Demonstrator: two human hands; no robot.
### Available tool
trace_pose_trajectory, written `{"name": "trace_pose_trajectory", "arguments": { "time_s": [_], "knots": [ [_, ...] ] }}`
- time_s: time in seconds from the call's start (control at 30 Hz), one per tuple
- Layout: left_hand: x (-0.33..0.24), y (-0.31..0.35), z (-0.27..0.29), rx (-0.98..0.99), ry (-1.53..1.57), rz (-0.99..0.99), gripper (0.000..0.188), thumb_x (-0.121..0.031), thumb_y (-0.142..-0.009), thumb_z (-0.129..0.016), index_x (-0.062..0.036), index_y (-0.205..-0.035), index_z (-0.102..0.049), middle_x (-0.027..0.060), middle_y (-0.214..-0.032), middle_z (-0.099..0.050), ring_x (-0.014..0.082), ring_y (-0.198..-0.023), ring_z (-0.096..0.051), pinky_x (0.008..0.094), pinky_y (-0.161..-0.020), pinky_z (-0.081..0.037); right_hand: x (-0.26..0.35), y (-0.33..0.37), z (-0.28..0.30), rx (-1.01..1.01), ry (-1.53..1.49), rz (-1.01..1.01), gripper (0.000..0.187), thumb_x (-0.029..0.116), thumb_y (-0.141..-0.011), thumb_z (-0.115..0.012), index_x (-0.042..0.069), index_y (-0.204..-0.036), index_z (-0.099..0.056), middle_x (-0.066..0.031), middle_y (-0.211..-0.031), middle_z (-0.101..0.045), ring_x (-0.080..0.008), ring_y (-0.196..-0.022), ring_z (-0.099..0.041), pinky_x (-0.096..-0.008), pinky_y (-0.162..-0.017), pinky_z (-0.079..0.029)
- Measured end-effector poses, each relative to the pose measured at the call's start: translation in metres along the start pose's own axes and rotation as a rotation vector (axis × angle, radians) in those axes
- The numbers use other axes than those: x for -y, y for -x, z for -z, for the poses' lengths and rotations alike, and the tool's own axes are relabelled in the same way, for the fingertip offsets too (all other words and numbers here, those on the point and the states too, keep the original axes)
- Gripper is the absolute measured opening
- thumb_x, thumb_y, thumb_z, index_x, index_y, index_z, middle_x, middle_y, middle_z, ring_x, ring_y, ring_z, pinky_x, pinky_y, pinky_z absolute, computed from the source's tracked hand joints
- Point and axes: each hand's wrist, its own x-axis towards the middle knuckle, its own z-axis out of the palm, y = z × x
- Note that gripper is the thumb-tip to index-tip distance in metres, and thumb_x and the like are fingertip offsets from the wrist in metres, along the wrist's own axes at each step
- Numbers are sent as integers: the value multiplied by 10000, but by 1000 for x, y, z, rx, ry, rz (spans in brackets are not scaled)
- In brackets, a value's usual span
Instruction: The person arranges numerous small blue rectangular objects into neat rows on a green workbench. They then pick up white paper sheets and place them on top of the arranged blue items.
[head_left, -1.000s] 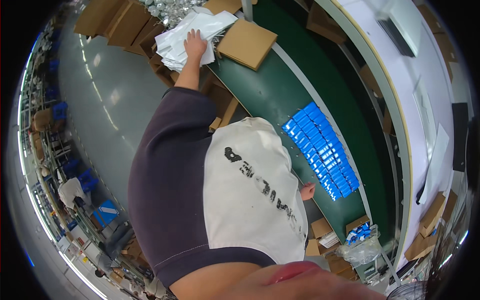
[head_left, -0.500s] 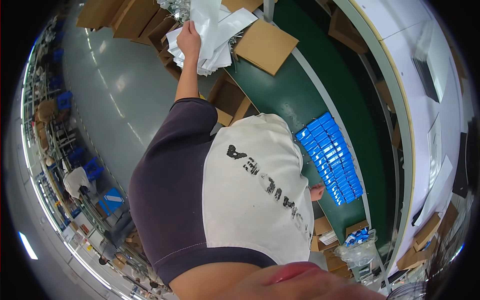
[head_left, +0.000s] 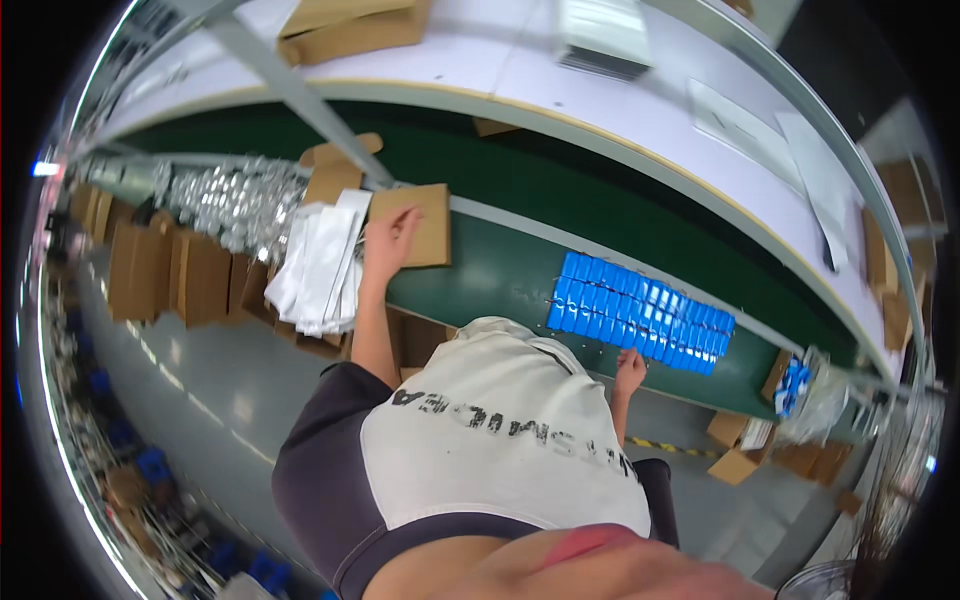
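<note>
My left hand is over the near left part of a flat brown cardboard box, its fingers loosely apart with nothing seen in them. Beside it, a pile of flat white bags overhangs the bench edge. Shiny blue blocks, which look like wrapped battery packs, lie in tight rows on the green bench. My right hand is at the near edge of these blocks, fingers curled together. Whether its fingertips pinch a block or a thin wire is too small to tell.
A pale shelf with a metal frame runs above the bench's far side. Silvery packed items heap at the left, above brown cartons. At the right end are a box of blue pieces and a clear plastic bag.
My view has swung toward the bench. My left hand has let go of the white bag and moved from the pile to the cardboard box. My right hand remains near the blue blocks.
</note>
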Motion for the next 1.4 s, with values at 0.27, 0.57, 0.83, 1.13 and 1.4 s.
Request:
{"name": "trace_pose_trajectory", "arguments": {
  "time_s": [0.27,0.57,0.83,1.13,1.4],
  "knots": [
    [-261,-196,-91,-273,-379,-1220,229,-174,-919,-702,-99,-1135,-712,79,-1066,-736,299,-979,-681,399,-854,-532,7,53,-13,23,-9,-4,379,300,-1035,-582,-1,-841,-707,-39,-667,-641,-95,-622,-567,-276,-586,-450],
    [-252,-206,-184,-173,-409,-1267,271,-262,-960,-666,-120,-1186,-708,81,-1198,-717,310,-1092,-671,413,-961,-522,-69,136,14,-376,-101,-312,382,332,-1004,-611,5,-848,-732,-53,-696,-676,-127,-636,-604,-303,-621,-493],
    [-285,-163,-262,425,-531,-1073,852,-714,-932,-478,-108,-1530,-450,175,-1597,-384,354,-1498,-316,516,-1231,-237,-4,80,5,-202,-193,-154,355,302,-1017,-602,5,-868,-728,-35,-708,-668,-98,-643,-587,-268,-597,-460],
    [-267,-29,-156,181,-593,-1256,516,-88,-786,-732,-150,-1296,-679,40,-1321,-662,256,-1188,-604,439,-1025,-431,272,55,13,347,-638,213,278,171,-1055,-562,-10,-1261,-609,-90,-1082,-698,-139,-976,-658,-282,-858,-522],
    [-193,58,-129,330,278,-350,719,-265,-840,-788,-28,-1458,-507,214,-1474,-475,395,-1307,-497,469,-1117,-384,297,49,-32,555,-731,124,312,111,-1018,-574,-2,-1305,-524,-165,-1304,-629,-233,-1068,-661,-378,-919,-571]
  ]
}}
